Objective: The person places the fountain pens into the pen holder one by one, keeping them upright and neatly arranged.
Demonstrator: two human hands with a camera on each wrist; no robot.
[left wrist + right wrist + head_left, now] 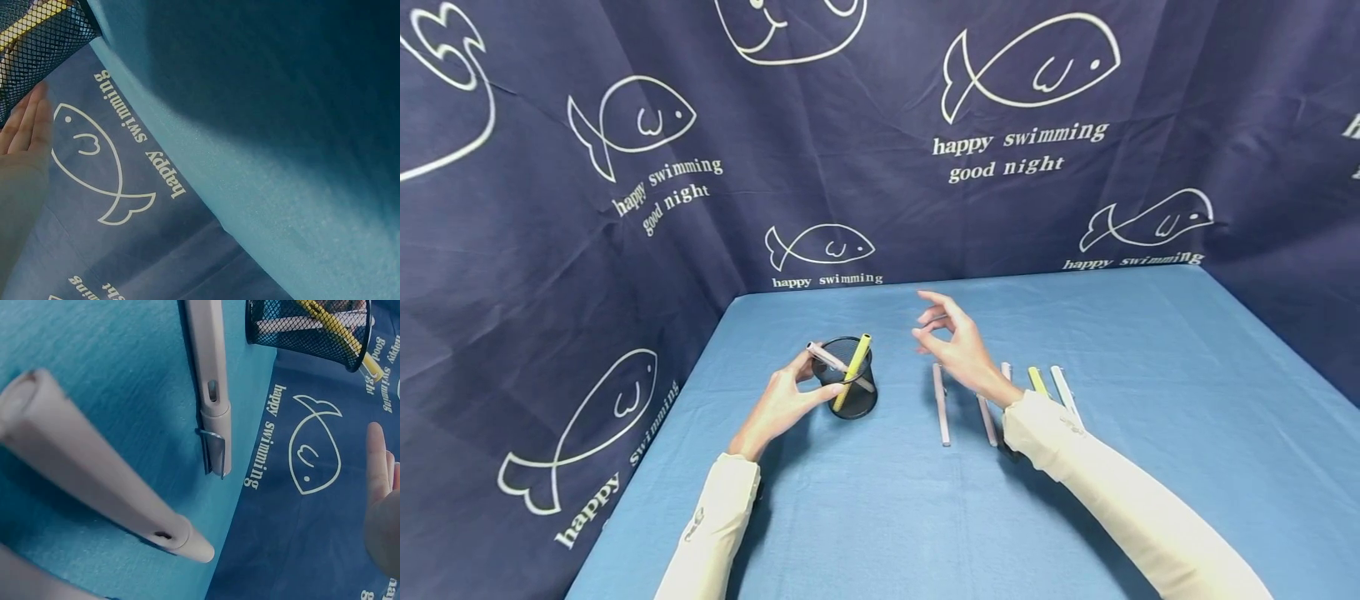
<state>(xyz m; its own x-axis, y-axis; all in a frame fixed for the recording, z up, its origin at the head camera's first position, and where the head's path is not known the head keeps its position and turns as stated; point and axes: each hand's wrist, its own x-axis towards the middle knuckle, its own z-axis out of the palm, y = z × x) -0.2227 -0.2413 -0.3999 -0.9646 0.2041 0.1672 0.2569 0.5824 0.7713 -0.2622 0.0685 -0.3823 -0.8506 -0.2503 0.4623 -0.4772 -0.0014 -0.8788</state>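
A black mesh pen cup [859, 400] stands on the blue table, left of centre. My left hand [782, 402] holds it from the left side, thumb in front and fingers behind. Inside lean a yellow pen [855, 364] and a pale pink pen [826, 357]. My right hand [961, 346] hovers to the right of the cup, thumb and forefinger bent toward each other with nothing between them. Below it on the cloth lie a pale pink pen [942, 408] and a second pink pen [987, 420], partly behind the right wrist.
Farther right, a third pink pen [1006, 371], a yellow pen [1037, 381] and a white pen [1064, 392] lie partly hidden by the right sleeve [1075, 458]. A dark blue fish-print curtain [880, 150] hangs along the back and sides of the table [865, 517].
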